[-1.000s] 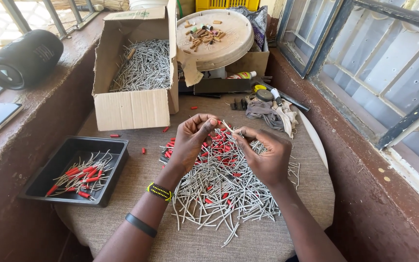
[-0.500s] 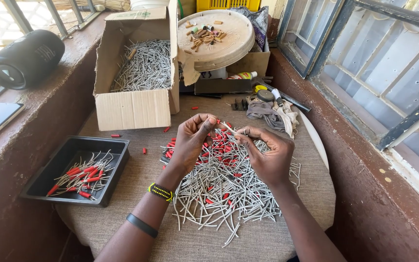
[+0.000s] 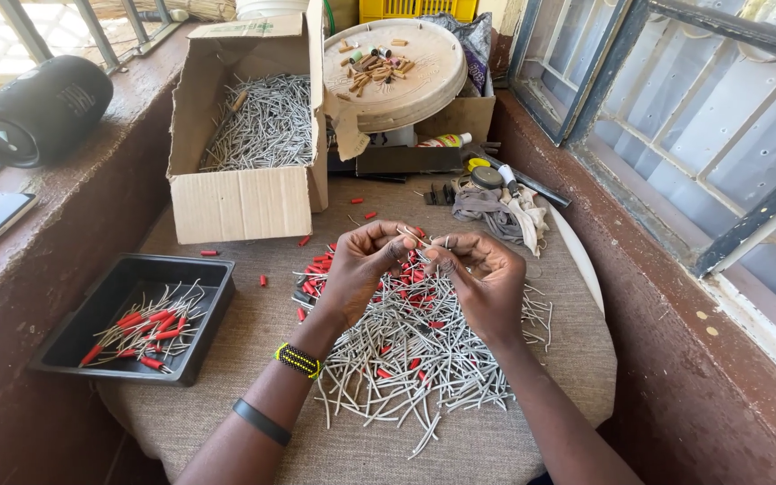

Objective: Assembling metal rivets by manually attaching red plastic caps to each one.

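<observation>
My left hand and my right hand meet above a heap of thin grey wire pieces mixed with small red sleeves on a cloth-covered round table. Both hands pinch one grey wire piece between their fingertips. A beaded yellow and black band sits on my left wrist, with a dark band further up the forearm.
A black tray at the left holds wires with red sleeves fitted. A cardboard box of grey wires stands behind it. A round cream lid with small parts, rags and tools lie at the back. A black cylinder speaker rests on the left ledge.
My hands have stayed over the heap, their fingertips drawing closer together around the wire piece. Nothing else has moved.
</observation>
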